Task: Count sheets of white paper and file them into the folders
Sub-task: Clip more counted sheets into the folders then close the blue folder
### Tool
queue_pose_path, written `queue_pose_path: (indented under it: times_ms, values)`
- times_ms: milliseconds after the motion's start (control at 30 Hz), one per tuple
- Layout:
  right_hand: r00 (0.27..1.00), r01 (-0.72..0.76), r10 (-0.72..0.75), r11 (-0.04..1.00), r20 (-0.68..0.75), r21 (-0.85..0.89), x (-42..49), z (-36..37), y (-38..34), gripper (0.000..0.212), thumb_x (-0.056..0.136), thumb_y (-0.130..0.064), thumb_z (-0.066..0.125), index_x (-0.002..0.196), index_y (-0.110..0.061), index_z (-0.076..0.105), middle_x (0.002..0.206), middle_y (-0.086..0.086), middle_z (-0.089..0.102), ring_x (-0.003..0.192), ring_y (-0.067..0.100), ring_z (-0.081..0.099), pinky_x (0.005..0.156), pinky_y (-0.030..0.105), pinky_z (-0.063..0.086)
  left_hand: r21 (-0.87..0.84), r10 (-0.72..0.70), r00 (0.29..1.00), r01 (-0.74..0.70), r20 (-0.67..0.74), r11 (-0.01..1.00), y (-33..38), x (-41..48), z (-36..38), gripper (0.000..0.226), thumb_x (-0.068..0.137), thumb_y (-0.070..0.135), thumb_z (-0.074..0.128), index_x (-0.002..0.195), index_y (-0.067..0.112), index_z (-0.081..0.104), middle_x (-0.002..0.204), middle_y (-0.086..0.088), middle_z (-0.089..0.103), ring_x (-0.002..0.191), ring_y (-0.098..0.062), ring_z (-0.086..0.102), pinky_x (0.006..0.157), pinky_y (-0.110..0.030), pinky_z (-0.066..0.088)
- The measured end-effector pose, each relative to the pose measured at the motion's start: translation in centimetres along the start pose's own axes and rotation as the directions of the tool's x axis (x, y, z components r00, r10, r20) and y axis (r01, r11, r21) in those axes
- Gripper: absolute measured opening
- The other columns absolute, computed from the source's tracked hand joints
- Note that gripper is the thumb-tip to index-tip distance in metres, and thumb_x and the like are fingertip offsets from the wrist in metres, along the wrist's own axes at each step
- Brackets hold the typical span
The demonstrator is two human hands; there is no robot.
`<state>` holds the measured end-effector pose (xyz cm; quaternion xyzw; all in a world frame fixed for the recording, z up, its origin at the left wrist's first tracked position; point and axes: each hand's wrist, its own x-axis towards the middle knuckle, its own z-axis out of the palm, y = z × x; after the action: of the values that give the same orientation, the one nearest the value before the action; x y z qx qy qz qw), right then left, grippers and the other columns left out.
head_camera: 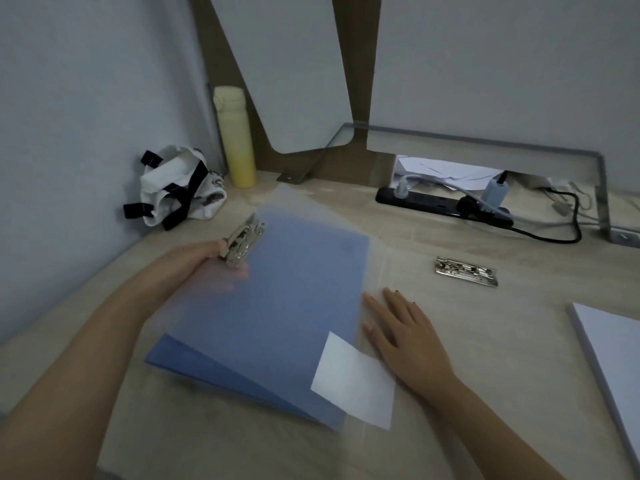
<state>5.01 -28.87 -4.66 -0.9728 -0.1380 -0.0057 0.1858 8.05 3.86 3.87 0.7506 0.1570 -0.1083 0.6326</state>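
Observation:
A blue translucent folder (277,306) lies on the wooden desk (485,341), its cover lifted and blurred. My left hand (207,265) grips the cover at the folder's metal clip (244,242). A corner of white paper (356,379) sticks out from the folder's lower right edge. My right hand (408,327) rests flat on the desk just right of the folder, fingers straight. A second metal clip (465,270) lies on the desk further right, seemingly on a clear folder. A stack of white paper (613,344) sits at the right edge.
A yellow bottle (235,136) and a white bag with black straps (176,188) stand at the back left by the wall. A black power strip (443,204) with plugs and cables lies at the back under a glass shelf (485,140).

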Motion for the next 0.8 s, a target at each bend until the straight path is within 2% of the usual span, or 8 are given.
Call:
queue_pose_path:
  times_ms: [67,100,167,267,433,567,700,800]
  values:
    - [1.000,-0.006,0.006,1.000,-0.012,-0.003,0.0,0.1,0.1,0.099,0.060,-0.078,-0.024,0.145,-0.042,0.013,0.158,-0.005,0.012,0.146,0.010,0.006,0.115,0.025,-0.003,0.019,0.023,0.999,-0.022,-0.024,1.000,-0.9,-0.3,0.1,0.033,0.094,0.033,0.048,0.101,0.004,0.064,0.082,-0.011,0.077,0.076,-0.018,0.074,0.066,-0.029,0.061]
    - [1.000,-0.008,0.008,1.000,-0.013,0.006,0.0,0.1,0.0,0.097,0.062,-0.080,-0.020,0.145,-0.042,0.014,0.158,-0.006,0.012,0.146,0.010,0.007,0.115,0.024,-0.004,0.051,0.019,1.000,-0.018,-0.016,0.999,-1.8,-0.2,0.4,0.028,0.097,0.029,0.044,0.094,0.006,0.061,0.068,-0.007,0.076,0.062,-0.013,0.073,0.054,-0.022,0.058]
    - [1.000,-0.009,0.009,1.000,-0.010,0.028,-0.1,-0.1,0.0,0.085,0.070,-0.076,-0.005,0.144,-0.041,0.019,0.158,-0.006,0.014,0.145,0.009,0.008,0.114,0.022,-0.004,0.086,0.021,0.999,-0.018,-0.025,0.996,-2.8,-0.4,0.8,0.025,0.099,0.025,0.040,0.089,0.009,0.056,0.055,-0.003,0.072,0.050,-0.010,0.070,0.043,-0.018,0.053]
    - [1.000,0.000,0.001,0.999,-0.025,0.035,-0.2,-0.1,0.3,0.080,0.074,-0.072,0.003,0.143,-0.039,0.024,0.157,-0.005,0.018,0.145,0.008,0.012,0.116,0.024,0.000,0.078,0.012,1.000,-0.010,-0.024,0.997,-2.9,-0.1,0.6,0.024,0.100,0.022,0.039,0.091,0.008,0.056,0.058,-0.002,0.073,0.052,-0.010,0.070,0.042,-0.018,0.052]
    - [1.000,-0.003,0.004,1.000,-0.016,0.017,-0.3,-0.2,0.2,0.075,0.075,-0.062,0.002,0.144,-0.039,0.021,0.157,-0.007,0.016,0.145,0.008,0.011,0.115,0.022,-0.001,0.020,-0.002,0.997,0.000,0.076,1.000,-3.4,-0.4,-0.3,0.026,0.099,0.015,0.036,0.098,0.009,0.061,0.082,-0.003,0.078,0.069,-0.009,0.073,0.053,-0.019,0.056]
    - [1.000,-0.006,0.007,1.000,-0.027,0.011,-0.4,-0.1,0.1,0.075,0.076,-0.061,0.002,0.144,-0.038,0.022,0.157,-0.005,0.018,0.145,0.010,0.012,0.115,0.023,0.000,-0.017,-0.004,0.998,0.005,0.059,1.000,-3.5,-0.4,0.2,0.025,0.098,0.011,0.038,0.095,0.007,0.062,0.073,-0.001,0.077,0.066,-0.006,0.073,0.053,-0.018,0.056]
    - [0.999,-0.005,0.004,1.000,-0.037,-0.022,-0.4,0.0,0.2,0.074,0.077,-0.059,0.000,0.145,-0.038,0.020,0.157,-0.004,0.017,0.145,0.011,0.011,0.115,0.024,-0.001,-0.041,-0.017,0.999,0.018,0.028,0.999,-3.6,-0.4,0.4,0.020,0.096,0.006,0.043,0.097,0.002,0.062,0.090,-0.004,0.074,0.063,-0.006,0.072,0.052,-0.016,0.055]
    - [1.000,-0.003,0.001,0.999,-0.025,-0.050,-0.4,0.0,0.4,0.074,0.076,-0.059,-0.003,0.145,-0.039,0.015,0.158,-0.005,0.015,0.146,0.010,0.009,0.116,0.025,-0.001,-0.066,-0.033,0.997,0.037,0.063,0.997,-3.4,-0.6,0.4,0.020,0.096,0.008,0.042,0.100,0.004,0.061,0.083,-0.002,0.076,0.064,-0.006,0.072,0.053,-0.016,0.055]
